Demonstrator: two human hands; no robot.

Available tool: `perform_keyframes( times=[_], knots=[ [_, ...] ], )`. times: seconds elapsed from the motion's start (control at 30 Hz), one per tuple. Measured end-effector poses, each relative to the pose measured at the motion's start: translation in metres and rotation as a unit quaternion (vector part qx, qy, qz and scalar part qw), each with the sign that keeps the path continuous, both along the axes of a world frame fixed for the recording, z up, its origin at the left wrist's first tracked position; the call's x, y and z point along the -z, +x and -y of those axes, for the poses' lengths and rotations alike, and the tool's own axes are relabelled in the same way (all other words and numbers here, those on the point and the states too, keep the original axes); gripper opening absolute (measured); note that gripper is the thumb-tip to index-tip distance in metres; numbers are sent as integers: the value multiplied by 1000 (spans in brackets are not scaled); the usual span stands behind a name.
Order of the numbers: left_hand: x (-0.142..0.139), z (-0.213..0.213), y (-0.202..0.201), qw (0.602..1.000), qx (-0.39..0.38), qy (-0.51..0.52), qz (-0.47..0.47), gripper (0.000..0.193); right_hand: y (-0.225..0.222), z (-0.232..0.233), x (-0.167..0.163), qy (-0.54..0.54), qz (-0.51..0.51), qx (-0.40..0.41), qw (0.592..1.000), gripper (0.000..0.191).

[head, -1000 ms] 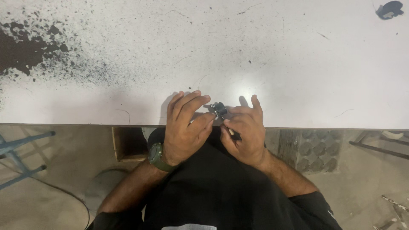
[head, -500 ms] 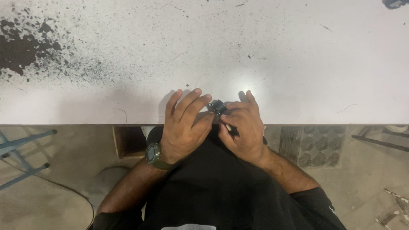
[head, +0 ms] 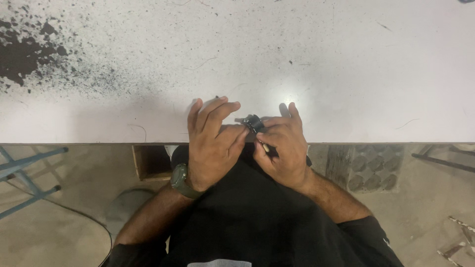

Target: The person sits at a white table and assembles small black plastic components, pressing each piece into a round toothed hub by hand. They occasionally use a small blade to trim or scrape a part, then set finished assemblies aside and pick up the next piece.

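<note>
at table edge (head: pixel 346 141), hands (head: pixel 247 143) on small black part (head: pixel 254 122)

Single head-worn view, steeply downward and fairly near, over the white table (head: pixel 346 74) edge, floor perhaps blurred.

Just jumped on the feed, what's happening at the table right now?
A person at the near edge of a white table holds a small dark part between both hands. The left hand pinches it from one side; the right hand grips a thin tool beside it. Black specks stain the table's far left.
</note>
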State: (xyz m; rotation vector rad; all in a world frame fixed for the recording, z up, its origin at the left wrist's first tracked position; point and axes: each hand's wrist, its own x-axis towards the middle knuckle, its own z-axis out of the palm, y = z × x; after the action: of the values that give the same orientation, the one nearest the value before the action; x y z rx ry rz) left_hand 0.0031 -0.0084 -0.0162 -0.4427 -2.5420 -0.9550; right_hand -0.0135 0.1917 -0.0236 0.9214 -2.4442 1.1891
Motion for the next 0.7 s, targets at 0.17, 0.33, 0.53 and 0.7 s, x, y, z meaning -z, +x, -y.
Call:
perform_keyframes(
  times=[0.17, 0.33, 0.53, 0.7],
  knots=[
    [-4, 1, -1, 999, 6, 18, 44, 10, 2, -1, 6, 8, -12, 8, 1000, 29],
    [-5, 3, -1, 999, 13, 25, 44, 6, 4, -5, 14, 10, -57, -45, 997, 37],
    [-5, 5, -2, 997, 28, 50, 49, 5, 4, -3, 15, 27, -62, -33, 997, 37],
    [-7, 7, -1, 996, 42, 60, 55, 6, 3, 3, 6, 36, -74, -16, 996, 34]
  ],
)
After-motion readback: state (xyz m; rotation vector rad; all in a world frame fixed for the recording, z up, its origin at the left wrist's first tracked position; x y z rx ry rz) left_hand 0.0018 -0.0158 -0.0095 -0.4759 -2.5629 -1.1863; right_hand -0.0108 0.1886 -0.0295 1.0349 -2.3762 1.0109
